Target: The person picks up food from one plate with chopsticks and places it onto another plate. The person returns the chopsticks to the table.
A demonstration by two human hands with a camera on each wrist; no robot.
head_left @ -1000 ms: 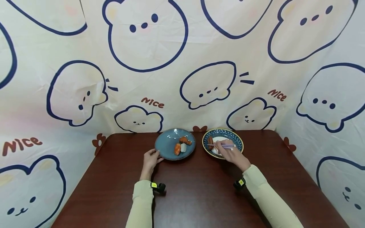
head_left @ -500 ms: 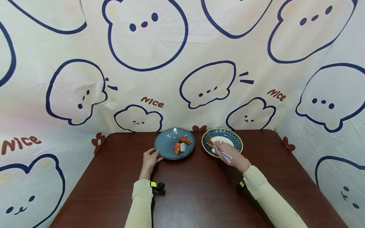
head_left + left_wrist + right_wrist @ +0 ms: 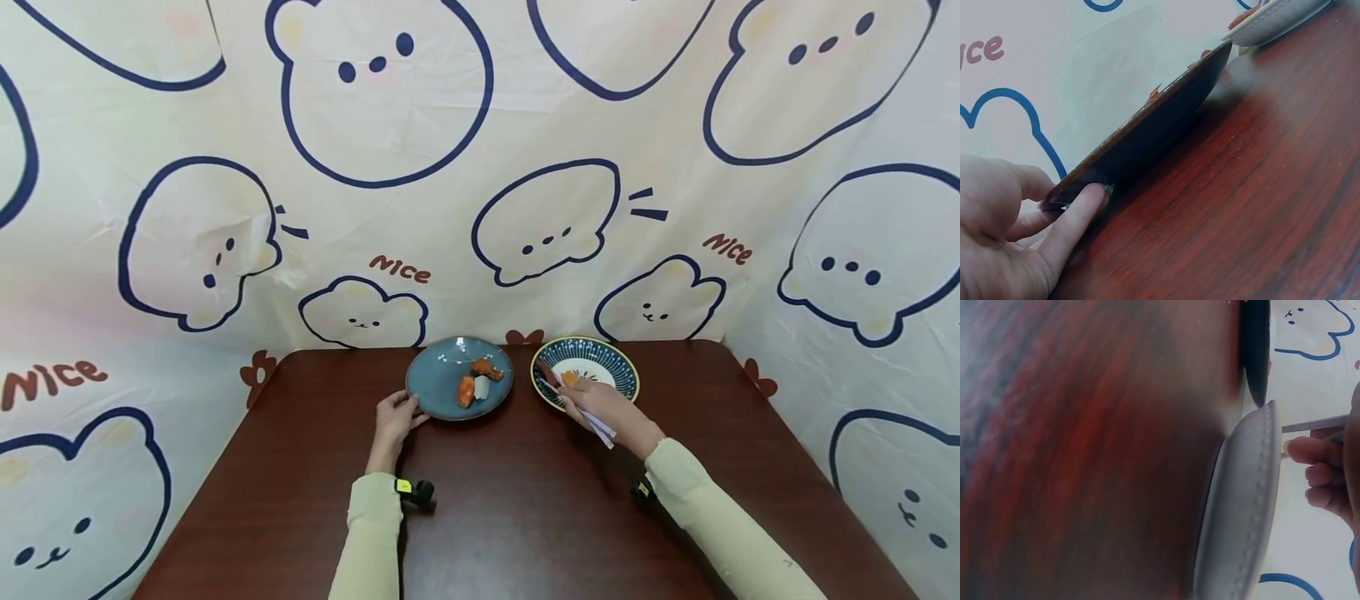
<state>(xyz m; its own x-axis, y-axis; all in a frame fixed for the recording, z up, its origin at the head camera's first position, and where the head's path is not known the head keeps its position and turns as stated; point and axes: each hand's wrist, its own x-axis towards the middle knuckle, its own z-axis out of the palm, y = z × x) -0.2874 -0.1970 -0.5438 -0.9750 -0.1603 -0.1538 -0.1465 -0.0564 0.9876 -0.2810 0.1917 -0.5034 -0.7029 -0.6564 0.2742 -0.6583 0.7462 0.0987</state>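
Observation:
At the left, my left hand (image 3: pixel 393 423) pinches the near-left rim of a blue plate (image 3: pixel 435 387); in the left wrist view one digit (image 3: pixel 1075 225) lies under the rim. On that plate lie a brown drumstick-like piece (image 3: pixel 486 368), an orange oval piece (image 3: pixel 466 391) and a white piece (image 3: pixel 482 387). My right hand (image 3: pixel 607 408) grips pale purple chopsticks (image 3: pixel 597 427) over the near side of a patterned dish (image 3: pixel 621 367). Their tips are beside a reddish-brown, sausage-like piece (image 3: pixel 546 372) at the dish's left. An orange piece (image 3: pixel 570 378) shows just past the fingers.
Both dishes stand at the back of a dark brown wooden table (image 3: pixel 510 500). A cloth with bear drawings (image 3: pixel 382 225) hangs directly behind and at both sides. A narrow gap separates the blue plate from the patterned dish.
The chopsticks have swung from level to slanting, their rear ends now lower and nearer. My right hand has turned, and the orange piece has come into sight. The left hand stays put.

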